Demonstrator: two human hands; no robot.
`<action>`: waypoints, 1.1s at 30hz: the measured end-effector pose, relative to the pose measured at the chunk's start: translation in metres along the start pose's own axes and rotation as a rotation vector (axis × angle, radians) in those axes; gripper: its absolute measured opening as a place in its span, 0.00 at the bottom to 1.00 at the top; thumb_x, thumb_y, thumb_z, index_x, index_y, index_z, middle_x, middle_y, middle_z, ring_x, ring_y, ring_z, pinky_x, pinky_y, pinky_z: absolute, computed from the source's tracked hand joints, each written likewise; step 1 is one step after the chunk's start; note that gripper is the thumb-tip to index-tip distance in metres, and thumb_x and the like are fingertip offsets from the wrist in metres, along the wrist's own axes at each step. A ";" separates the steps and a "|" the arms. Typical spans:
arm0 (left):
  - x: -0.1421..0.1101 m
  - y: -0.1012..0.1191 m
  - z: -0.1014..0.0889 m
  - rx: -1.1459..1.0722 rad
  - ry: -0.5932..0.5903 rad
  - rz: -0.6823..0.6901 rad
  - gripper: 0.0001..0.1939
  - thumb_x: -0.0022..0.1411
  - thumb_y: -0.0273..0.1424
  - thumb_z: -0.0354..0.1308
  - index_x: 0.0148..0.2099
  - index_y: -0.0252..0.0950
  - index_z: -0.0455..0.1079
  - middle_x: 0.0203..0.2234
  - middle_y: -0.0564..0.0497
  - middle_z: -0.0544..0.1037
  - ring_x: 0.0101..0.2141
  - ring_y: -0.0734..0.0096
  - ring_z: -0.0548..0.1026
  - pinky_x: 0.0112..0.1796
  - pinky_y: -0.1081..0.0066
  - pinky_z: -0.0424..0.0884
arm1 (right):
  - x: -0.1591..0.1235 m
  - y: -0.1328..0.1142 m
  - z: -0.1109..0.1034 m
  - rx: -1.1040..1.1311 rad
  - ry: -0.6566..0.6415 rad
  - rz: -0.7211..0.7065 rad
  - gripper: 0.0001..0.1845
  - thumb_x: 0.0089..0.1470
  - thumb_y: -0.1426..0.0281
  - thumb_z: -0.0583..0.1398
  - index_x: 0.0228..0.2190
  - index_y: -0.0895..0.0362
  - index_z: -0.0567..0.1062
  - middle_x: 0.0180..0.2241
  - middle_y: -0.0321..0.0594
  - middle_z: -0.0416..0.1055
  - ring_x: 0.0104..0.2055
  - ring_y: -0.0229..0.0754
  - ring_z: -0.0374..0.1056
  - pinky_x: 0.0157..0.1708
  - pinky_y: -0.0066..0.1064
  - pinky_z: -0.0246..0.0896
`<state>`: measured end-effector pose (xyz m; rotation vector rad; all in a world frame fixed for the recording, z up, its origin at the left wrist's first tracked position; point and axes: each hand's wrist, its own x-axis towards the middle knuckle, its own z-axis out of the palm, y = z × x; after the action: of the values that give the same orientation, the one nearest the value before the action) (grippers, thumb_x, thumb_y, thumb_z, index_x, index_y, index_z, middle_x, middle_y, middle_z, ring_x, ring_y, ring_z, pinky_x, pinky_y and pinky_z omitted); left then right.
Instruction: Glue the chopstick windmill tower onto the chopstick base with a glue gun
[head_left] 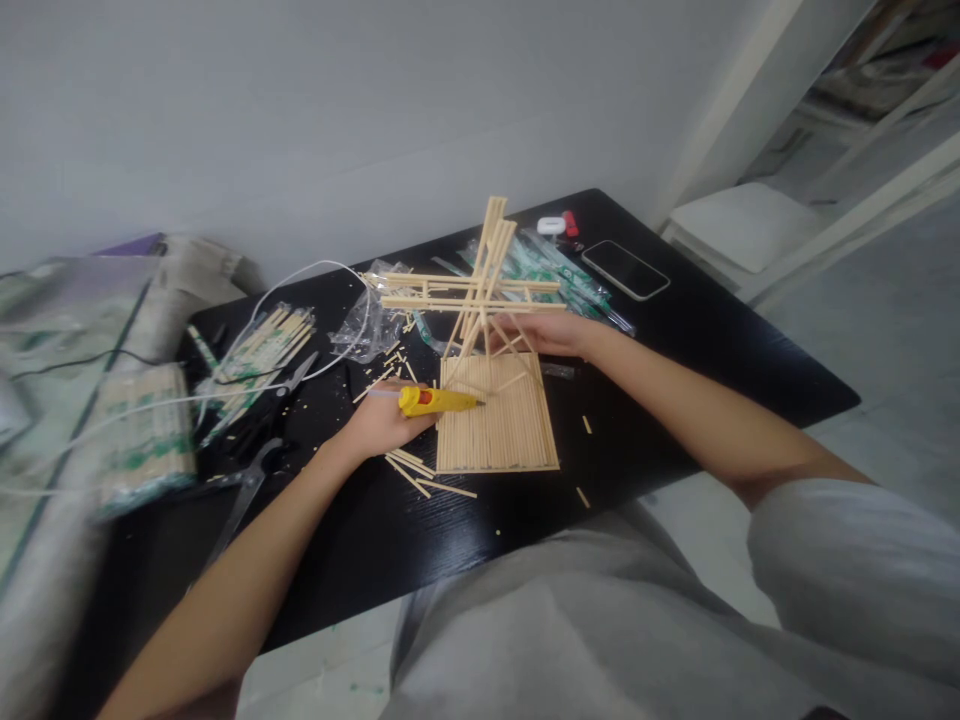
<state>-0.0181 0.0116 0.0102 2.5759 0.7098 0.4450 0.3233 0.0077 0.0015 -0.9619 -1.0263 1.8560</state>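
My left hand (382, 418) is wrapped round a yellow glue gun (431, 401), whose nozzle points right, over a flat square panel of wooden sticks (499, 425). Rising from the panel's far side is a windmill-like frame of sticks (480, 290), with paired bars crossing near its top. Behind this frame, my right hand (536, 333) reaches in from the right; its fingers are partly hidden by the sticks and look closed at the frame's legs. Loose sticks (409, 470) lie by the panel's near left corner.
Wrapped chopstick bundles (146, 430) and scissors (296, 375) are on the left, with pliers (255, 470) nearer me. A white cord (322, 265) loops across the black table (675, 380). Green-printed wrappers (562, 270) and a phone (625, 269) lie at the back right.
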 end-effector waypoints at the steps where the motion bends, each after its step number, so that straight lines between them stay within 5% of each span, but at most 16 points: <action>1: 0.000 0.000 0.000 -0.004 0.004 0.006 0.09 0.66 0.33 0.67 0.32 0.37 0.76 0.29 0.52 0.83 0.30 0.67 0.81 0.37 0.69 0.77 | 0.000 0.001 -0.001 0.000 -0.002 -0.004 0.10 0.75 0.70 0.62 0.43 0.60 0.85 0.39 0.45 0.84 0.40 0.40 0.81 0.45 0.28 0.78; 33: 0.001 0.001 0.000 0.010 0.016 0.007 0.10 0.65 0.35 0.66 0.32 0.38 0.75 0.29 0.51 0.83 0.31 0.65 0.82 0.40 0.67 0.79 | 0.000 0.001 -0.002 0.003 -0.004 0.000 0.10 0.75 0.68 0.64 0.45 0.61 0.84 0.39 0.46 0.84 0.40 0.42 0.81 0.45 0.31 0.79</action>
<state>-0.0174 0.0114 0.0110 2.5882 0.7101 0.4659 0.3247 0.0077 0.0000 -0.9565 -1.0256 1.8603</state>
